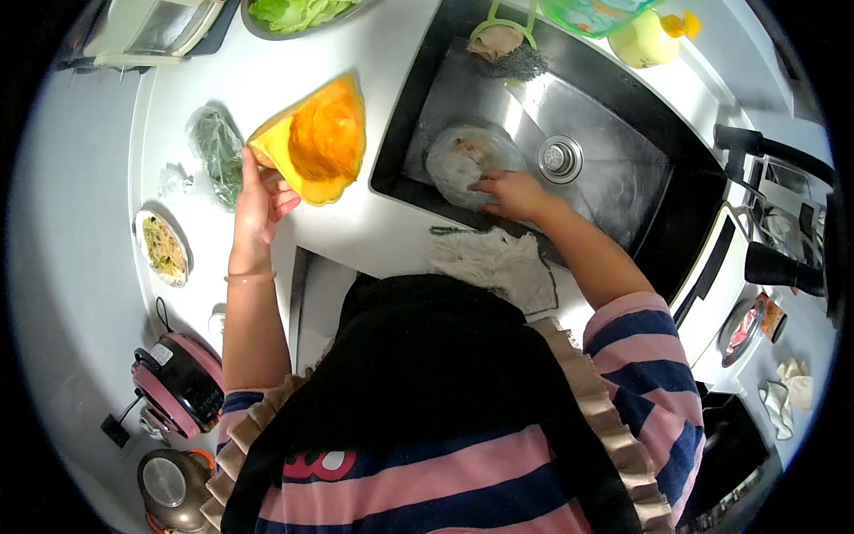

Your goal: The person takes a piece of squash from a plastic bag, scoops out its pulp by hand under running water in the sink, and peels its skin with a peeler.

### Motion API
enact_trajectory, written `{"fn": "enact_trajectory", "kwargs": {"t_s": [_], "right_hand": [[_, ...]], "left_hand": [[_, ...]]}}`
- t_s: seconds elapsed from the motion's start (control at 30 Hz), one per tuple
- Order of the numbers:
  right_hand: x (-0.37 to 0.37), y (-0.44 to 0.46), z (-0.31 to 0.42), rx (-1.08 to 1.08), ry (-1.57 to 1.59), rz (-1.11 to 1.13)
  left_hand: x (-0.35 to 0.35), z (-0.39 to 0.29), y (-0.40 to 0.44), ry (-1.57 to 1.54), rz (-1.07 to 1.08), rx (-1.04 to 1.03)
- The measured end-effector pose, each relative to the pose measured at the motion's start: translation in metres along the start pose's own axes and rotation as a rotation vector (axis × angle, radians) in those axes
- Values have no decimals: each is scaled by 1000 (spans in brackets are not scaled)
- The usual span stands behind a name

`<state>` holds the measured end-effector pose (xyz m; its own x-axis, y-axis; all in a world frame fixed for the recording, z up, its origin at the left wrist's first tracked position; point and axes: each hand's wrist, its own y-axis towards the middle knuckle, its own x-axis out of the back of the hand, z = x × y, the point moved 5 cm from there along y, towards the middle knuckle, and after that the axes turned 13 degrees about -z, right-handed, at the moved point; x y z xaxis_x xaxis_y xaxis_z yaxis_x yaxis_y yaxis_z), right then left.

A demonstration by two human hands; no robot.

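Plainly, the pumpkin wedge (333,133) lies against the left hand's (258,206) fingers (251,169).

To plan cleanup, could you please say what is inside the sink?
The sink shows a drain, translucent plastic touched by the right hand, and a dark scourer; what the plastic covers is hidden.

Bright light, bowed edges, glare in sink (623,200)

The sink (614,196) was shiny metal, the bag (201,130) around the greens (222,160) was glossy plastic, the rag (495,262) was rough cloth, and the cut pumpkin (327,138) looked smooth-edged.
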<state>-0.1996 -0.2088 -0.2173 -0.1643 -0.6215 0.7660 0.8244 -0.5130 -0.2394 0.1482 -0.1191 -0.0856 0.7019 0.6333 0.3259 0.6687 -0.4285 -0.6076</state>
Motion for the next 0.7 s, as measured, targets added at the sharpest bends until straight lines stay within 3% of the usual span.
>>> {"fn": "enact_trajectory", "kwargs": {"t_s": [0.07, 0.17, 0.23, 0.27, 0.37, 0.4, 0.47, 0.53, 0.57, 0.63, 0.7], "right_hand": [[-11, 3, -7, -54, -25, 12], [-28, 8, -23, -25, -37, -87], [-38, 10, -30, -65, -73, -137], [-40, 10, -32, -101, -113, -180], [-2, 15, -15, -157, -87, -174], [6, 15, -18, -153, -88, -176], [34, 10, -35, -249, 99, -555], [44, 16, -70, -226, 69, -676], [52, 20, -88, -208, 39, -801], [52, 36, -120, -290, 1, -730], [46, 58, -141, -315, -92, -537]], "left_hand": [[12, 12, -11, -162, -30, -12], [29, 57, -30, -68, 11, 36], [11, 64, -74, 210, 261, -23], [-9, 60, -97, 337, 357, 51], [-66, 49, -136, 457, 564, -62], [-83, 48, -137, 446, 546, -163], [-118, 45, -134, 430, 522, -265], [-155, 19, -128, 527, 374, -799], [-165, 22, -117, 601, 333, -796], [-178, 24, -101, 749, 216, -915], [-187, 26, -87, 863, 168, -865]]}}
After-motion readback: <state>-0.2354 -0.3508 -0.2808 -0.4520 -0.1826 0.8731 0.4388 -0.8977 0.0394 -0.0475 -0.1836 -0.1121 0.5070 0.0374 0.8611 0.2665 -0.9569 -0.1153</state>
